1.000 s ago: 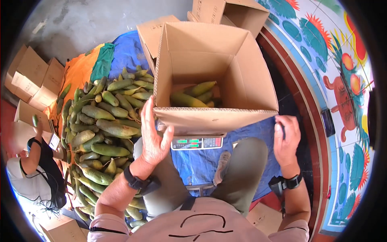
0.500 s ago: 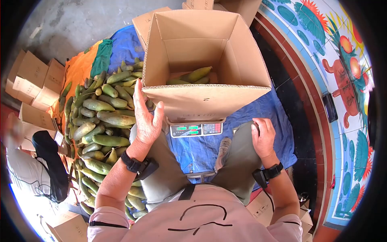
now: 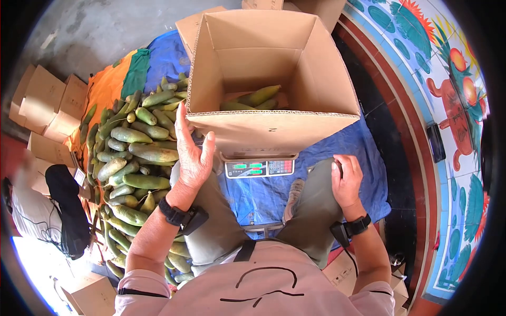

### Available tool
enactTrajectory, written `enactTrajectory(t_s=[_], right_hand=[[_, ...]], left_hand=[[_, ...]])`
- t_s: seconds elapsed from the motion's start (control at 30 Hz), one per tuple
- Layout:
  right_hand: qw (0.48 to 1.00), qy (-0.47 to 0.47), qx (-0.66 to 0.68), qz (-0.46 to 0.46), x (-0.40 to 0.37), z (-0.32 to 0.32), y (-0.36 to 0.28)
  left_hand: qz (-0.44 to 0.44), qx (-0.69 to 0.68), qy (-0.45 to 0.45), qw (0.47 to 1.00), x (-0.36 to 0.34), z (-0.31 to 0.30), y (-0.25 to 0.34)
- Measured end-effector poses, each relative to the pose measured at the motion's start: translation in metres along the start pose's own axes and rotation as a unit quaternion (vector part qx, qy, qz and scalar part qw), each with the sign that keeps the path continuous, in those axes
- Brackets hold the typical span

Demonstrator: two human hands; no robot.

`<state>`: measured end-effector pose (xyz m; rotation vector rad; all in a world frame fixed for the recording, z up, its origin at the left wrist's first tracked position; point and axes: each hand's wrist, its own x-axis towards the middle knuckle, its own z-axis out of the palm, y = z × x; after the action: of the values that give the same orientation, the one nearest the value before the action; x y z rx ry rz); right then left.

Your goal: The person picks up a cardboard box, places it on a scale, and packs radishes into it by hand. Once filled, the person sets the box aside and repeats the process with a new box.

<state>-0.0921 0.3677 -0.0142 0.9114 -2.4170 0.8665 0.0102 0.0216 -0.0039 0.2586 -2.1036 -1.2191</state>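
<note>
My left hand (image 3: 192, 155) is open at the near left corner of a tall cardboard box (image 3: 274, 134), fingers pointing up along its edge and thumb apart. The box stands with its top open on a digital scale (image 3: 260, 168) whose display is lit green. Several long green vegetables (image 3: 258, 97), like green radishes, lie at the bottom of the box. My right hand (image 3: 348, 181) rests on my right knee with its fingers curled in; a dark spot shows by the thumb, and I cannot tell what it is.
A large heap of the same vegetables (image 3: 145, 152) lies to my left on orange and blue sheets. Cardboard boxes (image 3: 50, 100) stand farther left, near a person (image 3: 31, 210). A painted tile wall (image 3: 464, 121) curves along the right, with a dark phone-like object (image 3: 436, 142) against it.
Both hands keep their places. The whole view has shifted slightly, so the box appears a little farther right. The person at the left has moved slightly.
</note>
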Motion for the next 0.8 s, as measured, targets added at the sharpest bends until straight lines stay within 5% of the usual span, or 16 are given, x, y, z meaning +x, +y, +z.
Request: enactTrajectory(t_s=[0.8], right_hand=[[1.0,-0.002,-0.013,-0.007,0.001,0.002,-0.004]], left_hand=[[0.017,0.026,0.024,0.999,-0.004,-0.002,0.01]])
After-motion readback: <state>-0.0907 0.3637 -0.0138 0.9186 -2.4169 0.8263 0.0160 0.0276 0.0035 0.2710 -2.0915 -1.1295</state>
